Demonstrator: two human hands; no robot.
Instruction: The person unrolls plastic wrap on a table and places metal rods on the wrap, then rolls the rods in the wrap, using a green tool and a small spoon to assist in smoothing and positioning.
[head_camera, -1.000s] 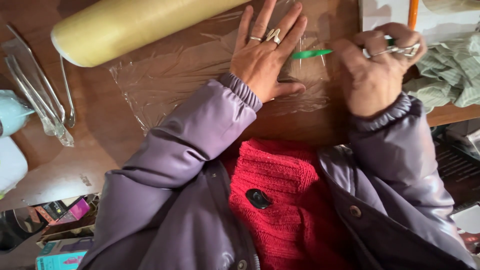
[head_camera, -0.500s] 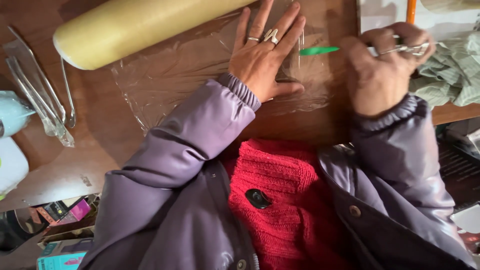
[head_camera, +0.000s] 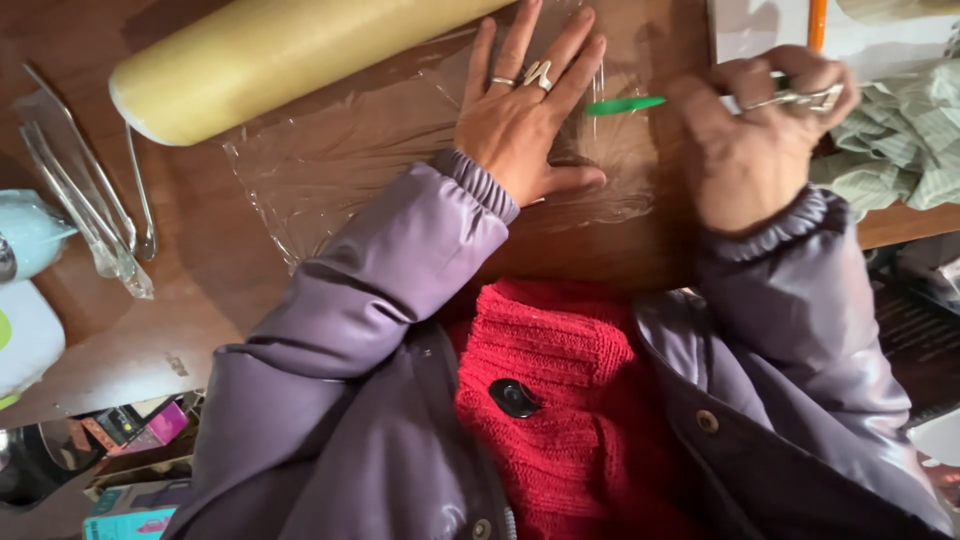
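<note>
Dark wood counter, big yellowish film roll lying at top left. Clear plastic sheet unrolled from it, spread flat on the counter. Left hand open, fingers splayed, palm pressing the sheet down. Right hand closed around a green-tipped tool, tip on the sheet just beside the left fingers. Striped cloth at right edge
</note>
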